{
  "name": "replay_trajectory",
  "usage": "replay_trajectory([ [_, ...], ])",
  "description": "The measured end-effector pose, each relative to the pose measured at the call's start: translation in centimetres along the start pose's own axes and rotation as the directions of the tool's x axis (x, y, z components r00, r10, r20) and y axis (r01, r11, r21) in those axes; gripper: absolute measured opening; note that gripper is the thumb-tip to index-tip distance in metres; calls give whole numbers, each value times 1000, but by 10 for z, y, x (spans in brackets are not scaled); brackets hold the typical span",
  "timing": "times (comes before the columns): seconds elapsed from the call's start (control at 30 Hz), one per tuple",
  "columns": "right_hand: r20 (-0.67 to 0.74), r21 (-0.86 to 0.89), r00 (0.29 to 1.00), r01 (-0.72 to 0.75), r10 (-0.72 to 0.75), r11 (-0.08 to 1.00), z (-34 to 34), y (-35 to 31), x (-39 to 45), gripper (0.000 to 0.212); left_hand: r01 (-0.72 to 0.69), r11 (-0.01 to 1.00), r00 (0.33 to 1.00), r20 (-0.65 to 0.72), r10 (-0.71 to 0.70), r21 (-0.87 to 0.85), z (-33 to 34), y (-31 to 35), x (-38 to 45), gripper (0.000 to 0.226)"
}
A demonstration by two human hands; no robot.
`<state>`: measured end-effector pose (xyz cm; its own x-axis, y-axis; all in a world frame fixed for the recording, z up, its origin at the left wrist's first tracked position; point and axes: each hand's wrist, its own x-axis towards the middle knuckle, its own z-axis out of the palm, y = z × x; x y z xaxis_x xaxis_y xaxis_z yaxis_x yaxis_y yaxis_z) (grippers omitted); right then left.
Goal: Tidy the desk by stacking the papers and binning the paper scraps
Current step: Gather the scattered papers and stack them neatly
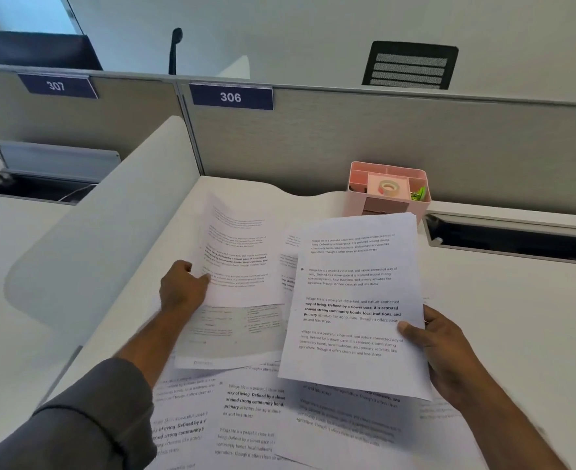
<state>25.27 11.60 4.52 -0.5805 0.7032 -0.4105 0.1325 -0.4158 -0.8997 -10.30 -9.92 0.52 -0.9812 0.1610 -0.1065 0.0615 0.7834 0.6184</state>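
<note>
Right hand [449, 354] pinches the stack [357, 300], thumb on top; left hand [181, 286] pinches a sheet [242, 252], lifting it to add.

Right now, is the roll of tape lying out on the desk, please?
No, the tape sits inside the pink organiser by the partition.

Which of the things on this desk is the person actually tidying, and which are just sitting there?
Part of the job:
- held sheets in the right hand
- curled sheet gripped by the left hand
- loose papers on the desk

Just lying about:
- pink organiser
- tape roll
- number plate 306
</note>
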Motion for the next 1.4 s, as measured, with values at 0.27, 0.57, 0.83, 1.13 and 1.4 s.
replay_trajectory([
  [0.27, 4, 16, 1000, 23, -23, 1000, -2, 0, -12, 32, -268, 962, 935, -228, 272, 48, -25, -20, -24, 25],
  [0.57, 10, 41, 999, 52, -52, 998, -12, 0, -31, 30, -94, 941, 976, -218, 22, -326, -50, -31, -37, 17],
  [0.83, -12, 63, 999, 36, -36, 997, -20, 8, -42, 29, 391, 815, 884, 421, -203, -427, -48, -54, -78, 39],
  [1.13, -39, 41, 999, 14, -13, 999, -17, 16, -48, 29, 217, 970, 888, 434, -152, -105, -28, -32, -87, 61],
  [1.4, -84, 24, 996, 8, -6, 1000, -14, 19, -53, 32, -84, 880, 960, 275, -54, 467, 12, 5, -98, 126],
])
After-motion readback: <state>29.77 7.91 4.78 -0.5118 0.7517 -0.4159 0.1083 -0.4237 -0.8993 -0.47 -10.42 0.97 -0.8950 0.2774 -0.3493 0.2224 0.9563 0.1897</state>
